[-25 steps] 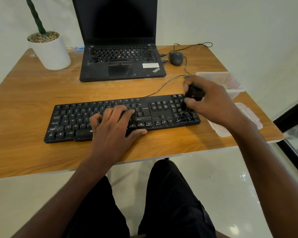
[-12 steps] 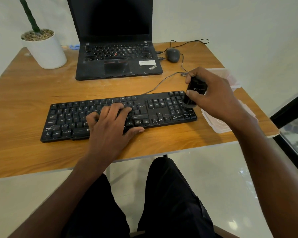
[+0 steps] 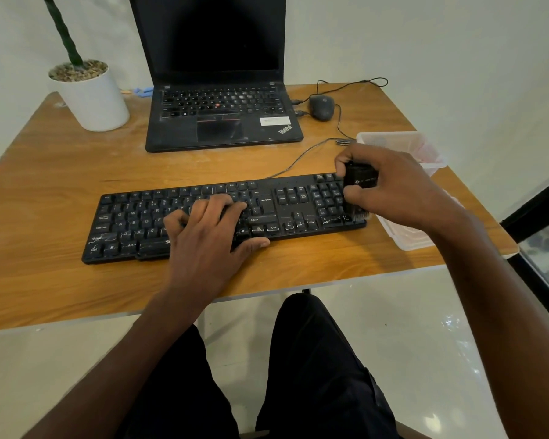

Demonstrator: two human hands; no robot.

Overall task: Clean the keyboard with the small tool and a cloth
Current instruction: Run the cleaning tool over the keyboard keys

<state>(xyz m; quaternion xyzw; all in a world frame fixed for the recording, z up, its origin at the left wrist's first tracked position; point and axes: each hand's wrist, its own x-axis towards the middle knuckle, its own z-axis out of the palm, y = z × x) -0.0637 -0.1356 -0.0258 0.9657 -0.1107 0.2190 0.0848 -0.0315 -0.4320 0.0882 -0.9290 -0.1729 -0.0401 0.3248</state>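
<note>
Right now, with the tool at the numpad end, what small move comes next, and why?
Probably draw the small tool leftward along the keyboard: the right hand holds it at the far right edge, while the left hand steadies the middle.

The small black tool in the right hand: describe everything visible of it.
The small black tool is a boxy, plastic-looking block with a pale logo on its face. The right hand grips it, fingers curled over its top and thumb on its near side. It stands roughly upright over the numeric pad end of the black keyboard, its lower tip, seemingly bristled, at the keyboard's right front corner. Much of it is hidden.
</note>
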